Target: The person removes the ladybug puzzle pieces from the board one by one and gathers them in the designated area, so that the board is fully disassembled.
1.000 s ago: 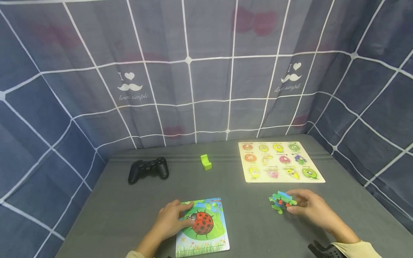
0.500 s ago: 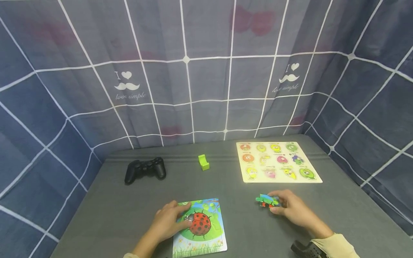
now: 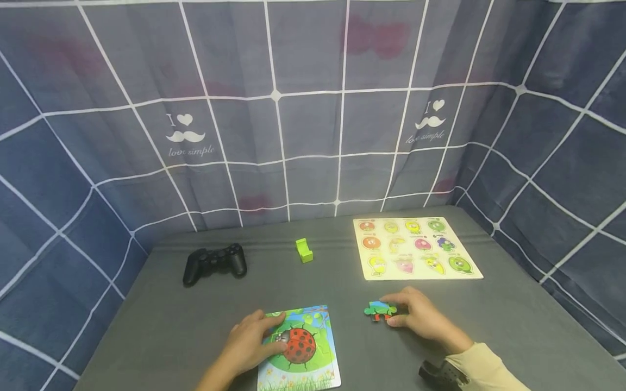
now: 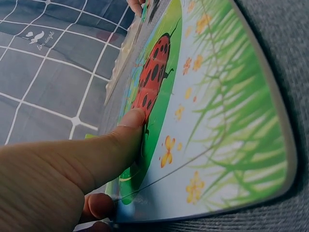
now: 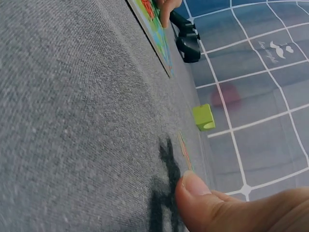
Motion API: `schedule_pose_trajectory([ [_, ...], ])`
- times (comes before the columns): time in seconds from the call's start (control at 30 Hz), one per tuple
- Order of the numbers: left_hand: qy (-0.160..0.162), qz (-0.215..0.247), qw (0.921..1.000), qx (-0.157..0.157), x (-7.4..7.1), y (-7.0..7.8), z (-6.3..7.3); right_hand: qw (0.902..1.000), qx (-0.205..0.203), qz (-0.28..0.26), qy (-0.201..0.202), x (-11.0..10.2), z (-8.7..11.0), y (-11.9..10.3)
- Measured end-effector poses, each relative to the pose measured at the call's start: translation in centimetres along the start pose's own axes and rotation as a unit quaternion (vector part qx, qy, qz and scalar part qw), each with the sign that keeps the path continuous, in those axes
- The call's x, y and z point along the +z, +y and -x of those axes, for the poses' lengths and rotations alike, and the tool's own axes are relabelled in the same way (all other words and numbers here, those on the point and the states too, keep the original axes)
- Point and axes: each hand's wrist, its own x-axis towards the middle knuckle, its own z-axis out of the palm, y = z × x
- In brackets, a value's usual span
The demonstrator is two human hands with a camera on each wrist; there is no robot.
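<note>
A ladybug jigsaw puzzle board [image 3: 318, 347] lies flat on the grey table in the head view. My left hand [image 3: 249, 342] rests on its left side, thumb pressing on the ladybug's head end. The left wrist view shows that thumb [image 4: 120, 140] stretched over the board, with other fingertips down by its edge. To the right of the board, my right hand [image 3: 423, 315] pinches a jigsaw piece [image 3: 379, 310] in blue, green and red. In the right wrist view the piece [image 5: 184, 150] appears edge-on beyond the thumb. Whether it is one piece or joined ones, I cannot tell.
A black game controller [image 3: 215, 263] lies at the back left. Near the back middle is a small lime-green stand [image 3: 304, 251]. A pale fruit picture board [image 3: 361, 255] occupies the back right. Checked cloth [image 3: 308, 125] hangs behind the table and along both sides.
My right hand has carried the jigsaw piece leftward, closer to the ladybug board. The left hand keeps its place on the board. The whole head view has shifted slightly.
</note>
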Motion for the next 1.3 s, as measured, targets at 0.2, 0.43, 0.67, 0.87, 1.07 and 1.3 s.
schedule_pose_trajectory([
  [0.2,-0.010,0.003,0.9998,0.016,0.00,-0.31,0.10,0.9997,0.017,0.015,0.006,0.27,-0.03,-0.41],
  [0.43,-0.026,0.017,0.9992,0.024,-0.22,-0.50,-0.22,0.9994,0.011,0.030,0.014,0.37,-0.42,-0.44],
  [0.67,-0.027,0.015,0.9993,0.022,-0.09,-0.39,-0.27,0.9996,0.022,0.017,-0.004,0.53,-0.30,-0.53],
  [0.87,-0.028,0.017,0.9992,0.021,0.17,-0.28,-0.34,0.9996,0.020,0.016,-0.013,0.34,-0.13,-0.54],
  [1.07,-0.022,0.014,0.9995,0.018,0.10,-0.32,-0.20,0.9992,0.027,0.023,-0.019,0.31,-0.28,-0.74],
  [1.3,-0.022,0.024,0.9994,0.014,0.01,-0.46,0.05,0.9989,0.026,0.038,-0.009,0.44,-0.55,-0.89],
])
